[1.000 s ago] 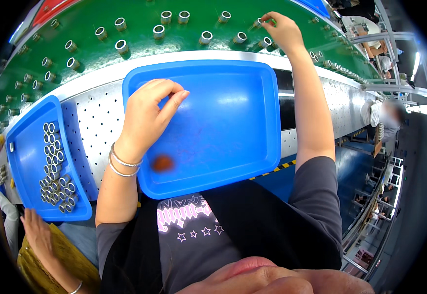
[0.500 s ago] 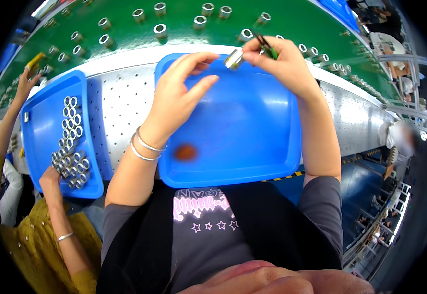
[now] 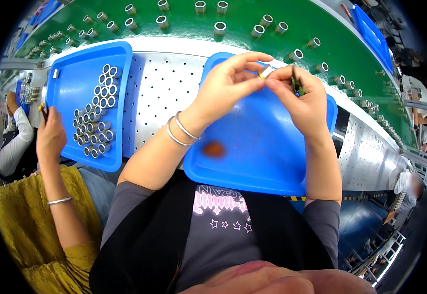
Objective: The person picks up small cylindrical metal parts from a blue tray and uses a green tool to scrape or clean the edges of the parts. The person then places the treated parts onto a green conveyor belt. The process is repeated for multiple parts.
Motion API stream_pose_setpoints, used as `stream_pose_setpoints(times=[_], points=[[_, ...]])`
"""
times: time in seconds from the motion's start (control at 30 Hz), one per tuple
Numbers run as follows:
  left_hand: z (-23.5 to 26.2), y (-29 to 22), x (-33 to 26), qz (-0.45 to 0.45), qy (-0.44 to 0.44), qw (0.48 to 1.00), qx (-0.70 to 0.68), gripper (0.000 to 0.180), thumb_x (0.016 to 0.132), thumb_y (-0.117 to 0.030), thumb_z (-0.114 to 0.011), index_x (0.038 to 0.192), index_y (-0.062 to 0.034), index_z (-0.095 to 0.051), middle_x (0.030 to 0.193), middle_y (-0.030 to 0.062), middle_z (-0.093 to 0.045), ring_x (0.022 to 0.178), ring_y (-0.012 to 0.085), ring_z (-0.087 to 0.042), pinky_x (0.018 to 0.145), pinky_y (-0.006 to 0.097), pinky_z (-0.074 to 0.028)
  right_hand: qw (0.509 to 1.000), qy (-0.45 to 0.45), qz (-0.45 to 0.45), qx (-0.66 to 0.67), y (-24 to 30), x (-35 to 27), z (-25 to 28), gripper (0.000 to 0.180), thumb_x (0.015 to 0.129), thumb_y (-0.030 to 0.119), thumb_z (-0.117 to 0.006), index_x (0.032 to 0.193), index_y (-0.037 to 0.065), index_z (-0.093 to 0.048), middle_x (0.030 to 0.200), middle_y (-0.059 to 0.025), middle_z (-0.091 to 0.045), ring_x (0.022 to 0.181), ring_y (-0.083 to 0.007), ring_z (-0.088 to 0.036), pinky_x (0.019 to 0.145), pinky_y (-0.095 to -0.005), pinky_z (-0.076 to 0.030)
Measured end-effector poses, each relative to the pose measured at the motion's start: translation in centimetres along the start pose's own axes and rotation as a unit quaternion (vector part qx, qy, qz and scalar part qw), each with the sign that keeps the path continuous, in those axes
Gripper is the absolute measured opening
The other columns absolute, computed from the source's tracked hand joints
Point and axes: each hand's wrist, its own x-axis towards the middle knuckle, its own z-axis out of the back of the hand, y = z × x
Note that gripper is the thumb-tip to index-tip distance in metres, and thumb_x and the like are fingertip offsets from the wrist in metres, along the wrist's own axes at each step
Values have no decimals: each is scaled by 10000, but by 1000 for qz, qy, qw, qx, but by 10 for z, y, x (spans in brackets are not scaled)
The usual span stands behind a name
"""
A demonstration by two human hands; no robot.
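Observation:
Above the far edge of the blue tray [image 3: 252,127], my two hands meet at a short metal sleeve [image 3: 267,71]. It is silvery, with a yellowish band at one end. My left hand [image 3: 228,83] has its thumb and fingers closed about one side of the sleeve. The thumb and forefinger of my right hand [image 3: 301,100] pinch the sleeve from the other side. Tucked in that same hand is a small dark tool with green handles [image 3: 297,87]; its exact kind is partly hidden by the fingers.
Many metal sleeves [image 3: 220,28] stand on the green belt [image 3: 184,29] beyond. To the left, a second blue tray [image 3: 71,90] holds rows of sleeves. A co-worker's hand [image 3: 51,134] grips a yellow-handled tool beside it. A perforated metal surface [image 3: 154,88] lies between the trays.
My left hand has come to the sleeve, which only my right hand held before. The view has shifted left. The co-worker's hands have moved away from the sleeves in the other tray.

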Motion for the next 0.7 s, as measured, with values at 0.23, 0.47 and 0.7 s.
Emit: stream_pose_setpoints(times=[0.23, 0.47, 0.7], points=[[7, -2, 2, 65, -44, 972, -220, 426, 882, -127, -587, 1272, -28, -447, 1067, 116, -602, 979, 198, -605, 896, 308, -474, 992, 1, -22, 125, -14, 6, 9, 121, 825, 117, -672, 851, 13, -615, 744, 27, -563, 657, -28, -463, 586, -171, -368], [11, -2, 2, 70, -50, 967, -241, 464, 893, -134, -568, 1310, -13, -403, 1135, 140, -576, 1009, 199, -598, 915, 289, -474, 996, 51, 5, 68, -12, 7, 17, 150, 828, 157, -662, 816, 24, -593, 689, 47, -508, 609, -19, -406, 533, -185, -318], [9, -1, 3, 67, -54, 971, -222, 472, 889, -144, -579, 1315, -24, -413, 1126, 136, -588, 1007, 210, -603, 918, 291, -470, 998, 55, 6, -2, -16, 7, 19, 125, 815, 127, -656, 801, 25, -587, 658, 41, -475, 578, -29, -364, 512, -200, -298]])
